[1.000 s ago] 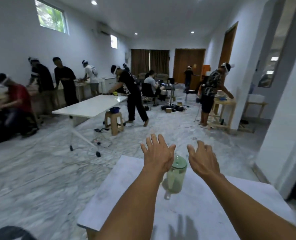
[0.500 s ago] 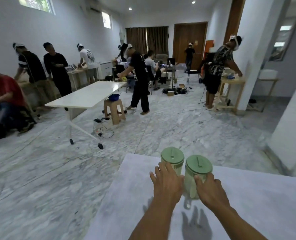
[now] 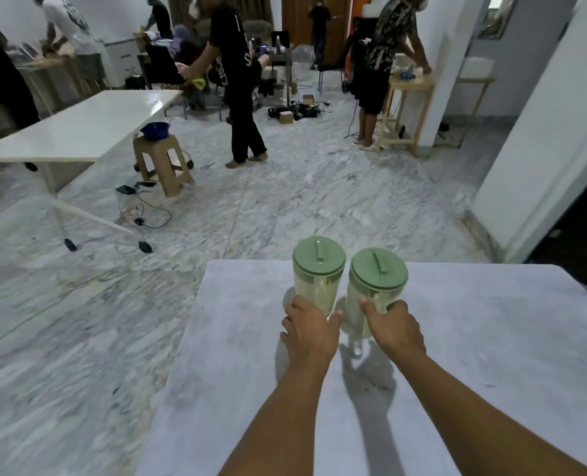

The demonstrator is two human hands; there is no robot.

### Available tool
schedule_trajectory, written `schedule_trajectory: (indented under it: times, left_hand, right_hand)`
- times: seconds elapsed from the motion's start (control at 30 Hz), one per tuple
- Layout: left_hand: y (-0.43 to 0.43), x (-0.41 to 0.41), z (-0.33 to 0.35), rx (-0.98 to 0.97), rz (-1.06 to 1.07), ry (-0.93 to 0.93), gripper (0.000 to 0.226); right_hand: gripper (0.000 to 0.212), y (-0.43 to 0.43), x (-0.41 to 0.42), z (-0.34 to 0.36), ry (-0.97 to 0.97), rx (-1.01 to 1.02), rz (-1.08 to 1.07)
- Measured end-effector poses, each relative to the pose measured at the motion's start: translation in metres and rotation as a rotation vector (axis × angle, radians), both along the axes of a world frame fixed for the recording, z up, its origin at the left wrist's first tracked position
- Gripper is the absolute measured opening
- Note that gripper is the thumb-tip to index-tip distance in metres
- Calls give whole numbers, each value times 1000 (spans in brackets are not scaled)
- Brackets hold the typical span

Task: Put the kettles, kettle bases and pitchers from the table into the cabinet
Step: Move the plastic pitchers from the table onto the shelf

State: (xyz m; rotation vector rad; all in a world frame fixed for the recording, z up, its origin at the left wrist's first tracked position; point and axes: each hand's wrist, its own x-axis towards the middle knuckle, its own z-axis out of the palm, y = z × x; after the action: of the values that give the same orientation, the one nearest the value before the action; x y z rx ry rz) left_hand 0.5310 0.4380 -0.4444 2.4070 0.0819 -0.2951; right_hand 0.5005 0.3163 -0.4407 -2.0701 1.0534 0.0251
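**Ana:** Since half a second back, when both hands lay flat and short of the pitchers, what's different?

**Ben:** They've reached them. The left hand [image 3: 311,329] is wrapped round the near side of the left pitcher [image 3: 317,274], thumb out to the right against its wall. The right hand [image 3: 393,326] is curled round the lower part of the right pitcher [image 3: 376,285], forefinger up its left side. A second ago only one pitcher showed between the raised hands.

**Ana:** So the pick-up is on?

**Ben:** I'd judge so: one pitcher per hand, ready to lift. Both stand upright with green lids on, just beside each other near the far edge of the grey table [image 3: 491,338].

**Ana:** Are they off the surface?

**Ben:** I can't tell. Their bases are behind the hands.

**Ana:** What else is hard to make out?

**Ben:** The fingers on the far sides are hidden, so how firm the hold is stays unclear. Handles aren't plainly visible either. No cabinet, kettle or kettle base is in view, and the table's near end is cut off.
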Motion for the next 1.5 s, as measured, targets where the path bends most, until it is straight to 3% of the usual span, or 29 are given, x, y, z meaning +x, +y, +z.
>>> schedule_trajectory:
  times: [0.13,0.33,0.57,0.8,1.03,1.17,1.5]
  left_hand:
    - [-4,14,-5,-137,43,-24,72]
    - [-11,25,-5,-382,187,-16,27]
    - [-6,13,9,-509,167,32,18]
    - [-10,-44,69,-684,105,97,18]
    - [-35,-154,147,-855,-77,55,28]
    - [-57,-219,202,-972,-207,12,16]
    - [-114,-351,298,-1106,-594,54,25]
  right_hand:
    - [60,1,8,-7,-92,52,-30]
    - [53,4,16,-14,-167,189,-76]
    - [48,-5,-4,-3,-214,352,-165]
    - [39,-15,-71,54,-380,433,-242]
    - [45,-26,-196,135,-562,371,-354]
    - [43,-38,-272,184,-683,294,-451]
    - [50,-54,-449,282,-885,-42,-793]
